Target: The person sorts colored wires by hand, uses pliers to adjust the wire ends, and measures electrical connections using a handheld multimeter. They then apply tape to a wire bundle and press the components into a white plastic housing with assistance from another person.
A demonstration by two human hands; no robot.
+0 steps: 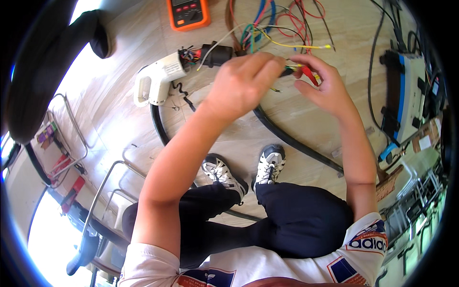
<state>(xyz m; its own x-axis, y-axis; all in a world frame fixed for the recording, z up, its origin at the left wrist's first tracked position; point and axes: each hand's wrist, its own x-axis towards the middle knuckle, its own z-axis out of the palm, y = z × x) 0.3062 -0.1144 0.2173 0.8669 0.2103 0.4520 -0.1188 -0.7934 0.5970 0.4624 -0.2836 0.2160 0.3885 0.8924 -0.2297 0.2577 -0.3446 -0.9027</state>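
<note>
My left hand (245,85) is closed around the dark end of a cable (287,71), from which thin coloured wires stick out; the fingertips are mostly hidden behind the hand. Close to it on the right, my right hand (327,88) pinches a red clip (311,75) beside the wire tips. Left of my hands lies a white pistol-shaped plug handle (162,71), its back end open with a bundle of coloured wires (190,55) showing. A black sleeve (217,55) sits on that bundle. A yellow wire (296,45) with a tip runs just beyond my fingers.
An orange multimeter (189,13) lies at the far edge. Red, black and blue leads (291,21) tangle beyond my hands. A thick black cable (287,134) curves across the floor. A blue-and-grey case (406,98) stands right. A person's dark-clothed leg (43,62) and metal-framed chair (112,177) are left.
</note>
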